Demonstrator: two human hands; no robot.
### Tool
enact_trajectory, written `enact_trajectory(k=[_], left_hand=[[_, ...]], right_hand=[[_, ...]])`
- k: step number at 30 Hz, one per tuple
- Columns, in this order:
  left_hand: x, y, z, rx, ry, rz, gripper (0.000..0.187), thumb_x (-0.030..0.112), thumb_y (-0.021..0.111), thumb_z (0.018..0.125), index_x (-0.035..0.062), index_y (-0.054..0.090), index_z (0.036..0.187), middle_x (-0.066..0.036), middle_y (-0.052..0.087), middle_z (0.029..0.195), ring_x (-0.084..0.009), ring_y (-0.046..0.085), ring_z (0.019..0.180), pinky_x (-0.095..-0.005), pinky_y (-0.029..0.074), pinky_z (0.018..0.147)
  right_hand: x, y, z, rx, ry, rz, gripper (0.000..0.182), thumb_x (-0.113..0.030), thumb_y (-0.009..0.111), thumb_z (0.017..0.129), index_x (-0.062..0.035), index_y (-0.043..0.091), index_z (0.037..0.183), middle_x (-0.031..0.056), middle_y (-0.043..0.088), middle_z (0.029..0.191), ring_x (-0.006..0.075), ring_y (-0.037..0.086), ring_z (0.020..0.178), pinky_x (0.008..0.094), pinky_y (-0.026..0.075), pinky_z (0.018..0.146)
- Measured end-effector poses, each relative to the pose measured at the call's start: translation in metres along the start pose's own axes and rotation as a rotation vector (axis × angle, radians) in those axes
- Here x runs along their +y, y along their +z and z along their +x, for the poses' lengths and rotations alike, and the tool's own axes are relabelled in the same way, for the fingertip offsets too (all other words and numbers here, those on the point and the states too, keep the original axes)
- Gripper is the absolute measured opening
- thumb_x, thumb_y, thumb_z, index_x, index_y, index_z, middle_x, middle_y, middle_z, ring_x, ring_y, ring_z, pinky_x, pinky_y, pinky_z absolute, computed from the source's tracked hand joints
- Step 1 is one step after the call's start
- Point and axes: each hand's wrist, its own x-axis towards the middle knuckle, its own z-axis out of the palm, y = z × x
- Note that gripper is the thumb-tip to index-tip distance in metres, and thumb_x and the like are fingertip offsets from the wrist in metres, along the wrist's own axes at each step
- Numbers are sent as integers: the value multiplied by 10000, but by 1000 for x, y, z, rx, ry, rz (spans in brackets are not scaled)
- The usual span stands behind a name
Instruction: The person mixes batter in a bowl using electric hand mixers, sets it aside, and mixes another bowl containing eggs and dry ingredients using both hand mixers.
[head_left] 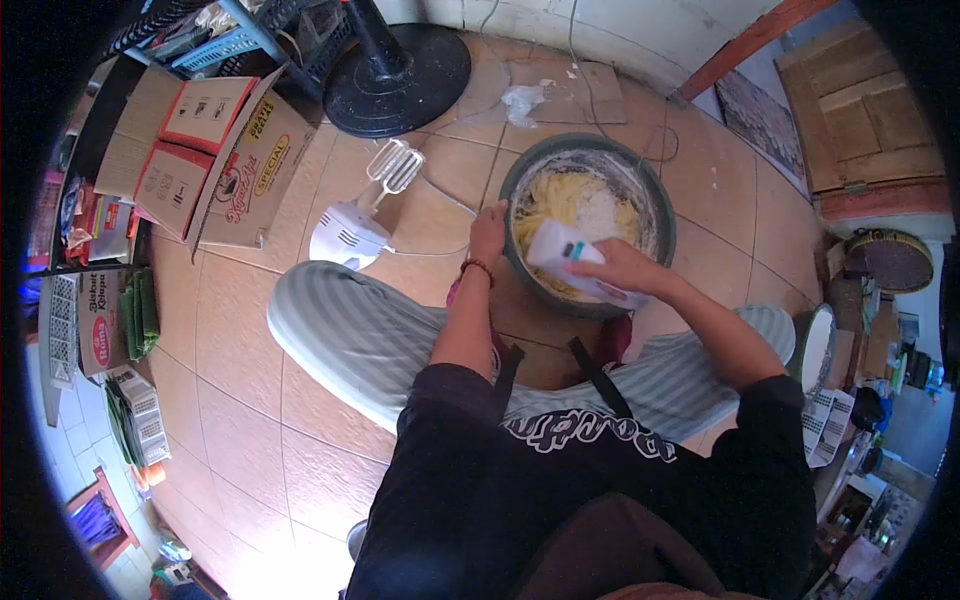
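Basin [661, 200], left hand [488, 236] gripping its side, right hand [624, 268] above, clutching white packet [556, 248]

The basin [654, 178] is dark green, the mixture [548, 197] in it yellow, topped with white powder [597, 212]. The mixer [347, 236] is white; the trousers [345, 318] are grey-blue with pale stripes; the shirt [560, 510] is black with white lettering; the floor tiles [235, 345] are tan-orange.

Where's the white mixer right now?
In the head view, the white hand mixer lies on the tiled floor to your left, between the cardboard box and the big round basin.
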Motion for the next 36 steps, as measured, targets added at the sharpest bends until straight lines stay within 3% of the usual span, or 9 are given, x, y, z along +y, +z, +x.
enact_trajectory(k=[3,9,12,15,18,28,30,33,36], left_hand=[[-5,4,1,28,29,28,533,462,397,897,-37,581,864,-281,586,914,-443,538,909,-485,415,783],[-8,5,5,28,32,7,542,458,393,900,-46,584,860,-284,586,912,-450,536,911,-485,415,787],[-6,4,6,18,49,8,536,445,381,908,-49,584,859,-287,583,925,-450,533,916,-489,411,791],[-9,6,6,4,15,39,527,430,365,917,-47,585,864,-289,580,935,-448,530,920,-492,404,797],[-3,7,3,18,27,48,515,417,352,924,-41,584,878,-289,578,938,-445,531,920,-493,401,800],[-1,9,-3,79,79,16,516,422,331,933,-35,561,859,-285,581,894,-442,536,880,-492,402,775],[1,10,-4,94,46,4,524,431,336,930,-36,561,847,-284,582,887,-445,536,872,-490,404,770],[3,11,-6,123,15,-3,529,439,348,925,-36,562,835,-283,582,880,-447,537,858,-488,407,761],[2,12,-5,123,13,-18,525,437,359,923,-37,564,826,-286,581,875,-445,540,844,-490,409,750]], right_hand=[[12,-10,-24,-87,-83,-139,578,-573,593,759,-10,652,876,113,631,689,181,588,556,334,474,546],[36,-43,-45,-184,157,-252,588,-572,598,755,-3,649,894,123,636,717,215,600,613,355,486,597],[47,-44,-44,-138,104,-50,437,-453,619,797,-18,615,755,23,483,468,105,475,373,260,358,370],[47,-31,-32,-108,-101,-64,444,-449,614,801,-10,608,738,33,495,468,105,467,354,268,356,355],[24,-21,-22,-75,-56,-35,438,-429,610,809,-4,584,707,32,494,465,102,470,350,268,352,344],[29,-30,66,398,-249,451,276,-296,619,823,-31,549,803,25,507,539,101,454,380,245,346,367],[42,-43,72,449,-322,338,376,-402,617,783,-41,613,889,49,567,619,149,527,498,319,438,520],[52,-56,71,543,-171,635,346,-417,620,789,-73,593,776,8,512,556,121,474,424,280,384,398],[69,-64,70,565,-80,889,289,-361,649,805,-128,479,785,-36,451,578,61,417,430,217,350,382]])
